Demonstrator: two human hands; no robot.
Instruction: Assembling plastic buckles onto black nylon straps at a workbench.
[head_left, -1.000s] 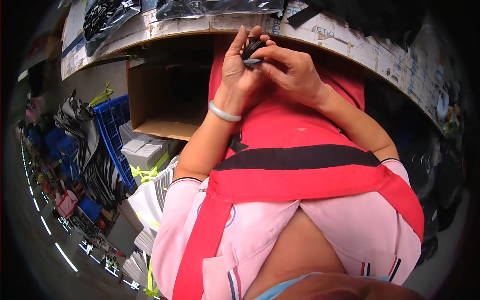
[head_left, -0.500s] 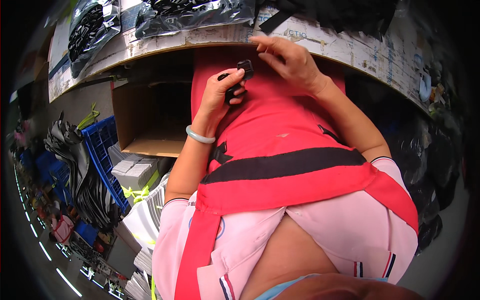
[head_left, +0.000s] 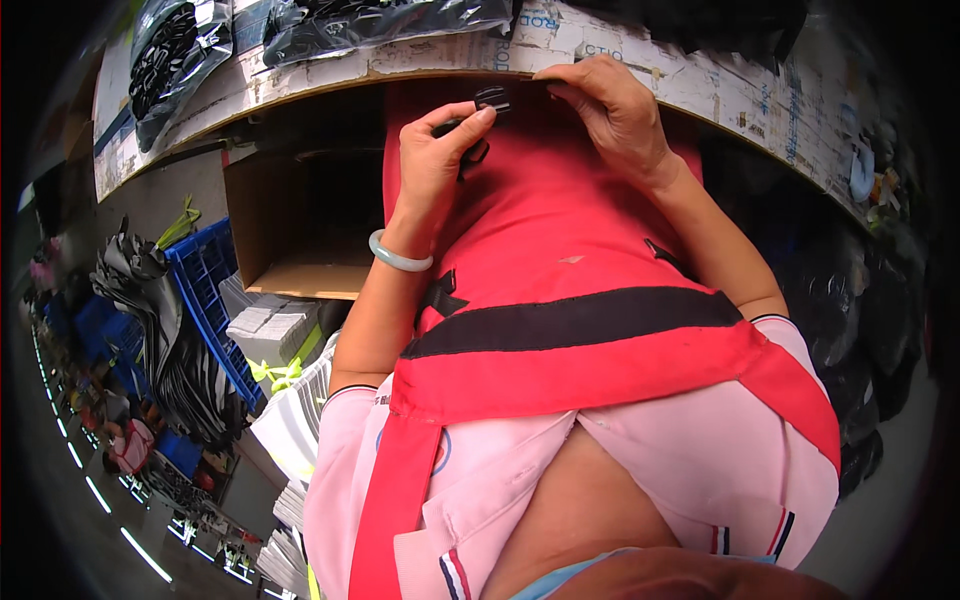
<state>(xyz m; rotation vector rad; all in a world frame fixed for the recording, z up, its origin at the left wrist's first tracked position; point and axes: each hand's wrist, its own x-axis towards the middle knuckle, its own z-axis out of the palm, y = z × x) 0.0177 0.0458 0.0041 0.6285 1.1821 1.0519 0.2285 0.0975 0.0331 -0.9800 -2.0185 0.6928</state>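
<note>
My left hand [head_left: 440, 150] is closed around a small black plastic buckle [head_left: 491, 98]. Its thumb presses on the piece, and more black material shows under the curled fingers. To its right, at the table's front edge, my right hand [head_left: 615, 110] is bent with thumb and forefinger pinched. A narrow dark strip, seemingly a black strap [head_left: 545, 86], shows at those fingertips, mostly hidden against the dark gap below the table. A small space separates the two hands, above the red apron [head_left: 560, 220].
The worn table [head_left: 400, 62] curves across the top. Clear bags of black parts [head_left: 180, 60] lie on it at left, a black pile [head_left: 730, 30] at right. Below stand an open cardboard box [head_left: 310, 278], a blue crate [head_left: 207, 290] and black strips [head_left: 160, 330].
Both hands have moved up toward the table edge. The right fingers have drawn in to a pinch. A black strip end that lay left of the pile is gone from there.
</note>
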